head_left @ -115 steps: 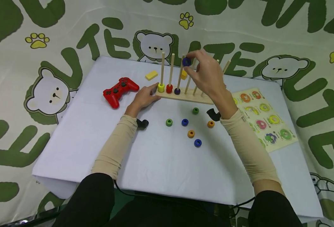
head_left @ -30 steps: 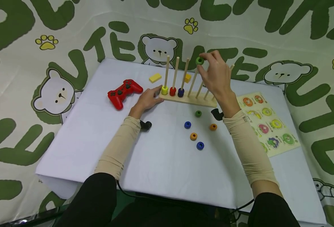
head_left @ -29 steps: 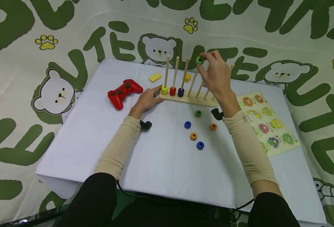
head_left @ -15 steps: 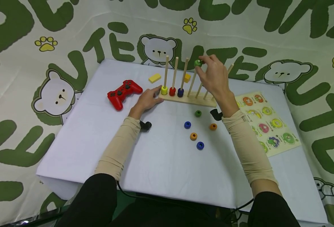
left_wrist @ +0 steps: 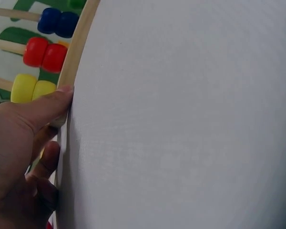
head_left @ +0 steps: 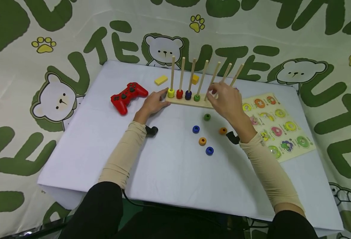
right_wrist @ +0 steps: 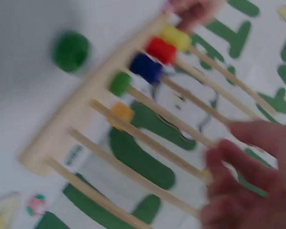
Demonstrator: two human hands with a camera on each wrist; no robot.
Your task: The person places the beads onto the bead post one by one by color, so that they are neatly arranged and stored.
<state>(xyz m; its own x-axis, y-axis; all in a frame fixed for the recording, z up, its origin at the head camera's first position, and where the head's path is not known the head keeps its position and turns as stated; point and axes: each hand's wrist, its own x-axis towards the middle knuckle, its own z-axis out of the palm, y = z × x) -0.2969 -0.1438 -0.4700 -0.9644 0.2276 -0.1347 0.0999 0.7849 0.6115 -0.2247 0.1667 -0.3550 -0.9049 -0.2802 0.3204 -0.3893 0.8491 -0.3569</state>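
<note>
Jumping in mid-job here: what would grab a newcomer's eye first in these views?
The wooden peg rack at the far middle of the table, with yellow, red, blue and green beads at the foot of its four left pegs. The left hand presses on its left end while the right hand hovers by the bare pegs, holding nothing. A red game controller lies to the left, and loose beads sit in front of the rack.

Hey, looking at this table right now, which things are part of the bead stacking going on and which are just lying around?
In use:
peg rack, steadied by the left hand
yellow, red, blue and green beads on its pegs
loose beads on the cloth
right hand, empty beside the pegs

Lying about:
red game controller
two yellow blocks
fruit puzzle board
</note>
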